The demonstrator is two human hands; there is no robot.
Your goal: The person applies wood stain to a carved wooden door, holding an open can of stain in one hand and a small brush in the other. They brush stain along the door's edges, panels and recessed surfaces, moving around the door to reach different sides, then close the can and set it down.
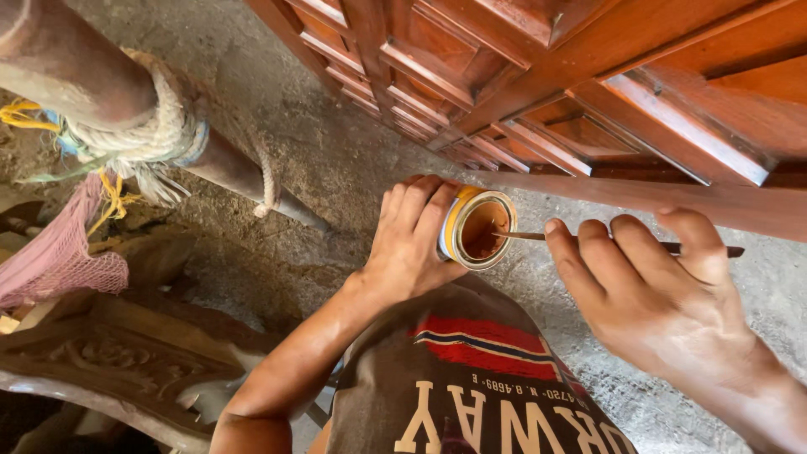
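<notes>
My left hand [409, 238] grips a small round tin [477, 227], tilted so its open mouth faces me; brown paste sits inside. A thin dark tool [538, 236] is pinched in the fingers of my right hand [651, 290], and its tip reaches into the tin's mouth. Both hands hover above my knee, which is covered by dark printed cloth [471, 378]. Just beyond the tin stands a reddish-brown panelled wooden door [588, 76].
A thick wooden pole [92, 88] wrapped with rope [160, 134] slants across the upper left. A carved wooden piece [118, 366] lies at the lower left, with pink netting [50, 252] above it. The floor [311, 168] is rough grey concrete.
</notes>
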